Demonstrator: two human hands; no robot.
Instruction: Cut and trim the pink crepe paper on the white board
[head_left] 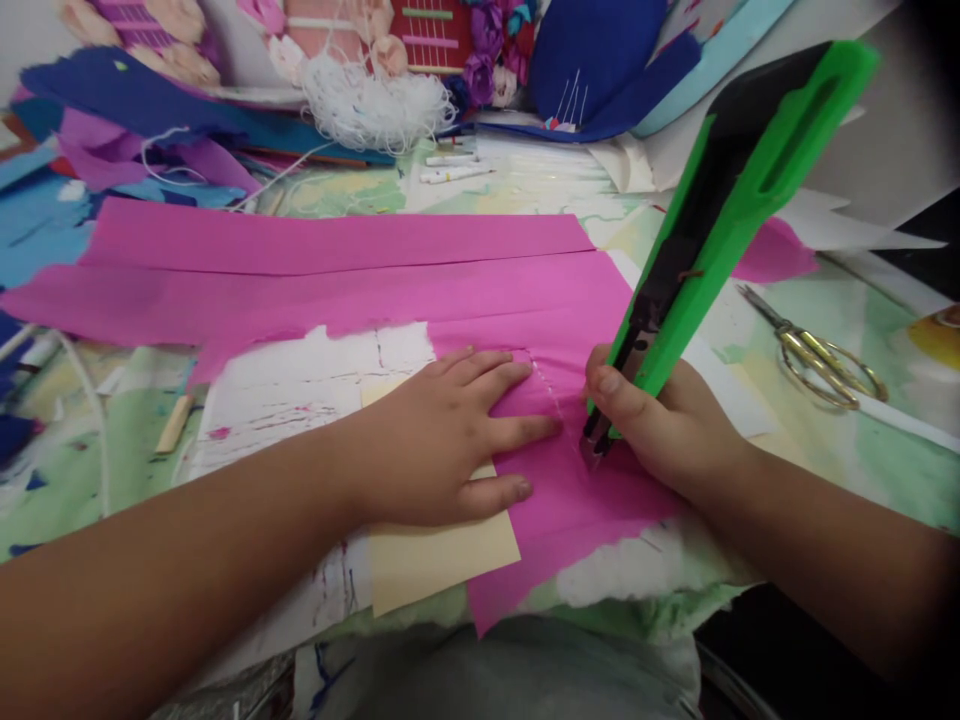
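My left hand [450, 430] presses flat, fingers spread, on pink paper [375, 270] while my right hand [660, 425] just beside it grips a green cutter [720, 210], blade touching the paper.

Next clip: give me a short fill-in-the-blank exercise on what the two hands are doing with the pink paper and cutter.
1. The right hand grips a utility knife whose body is ____ and black.
2. The left hand lies ____ on the pink paper, fingers spread.
3. Under the left hand, a ____ card pokes out from beneath the pink paper.
4. The scissors lying to the right have ____ handles.

Missing words: green; flat; cream; gold
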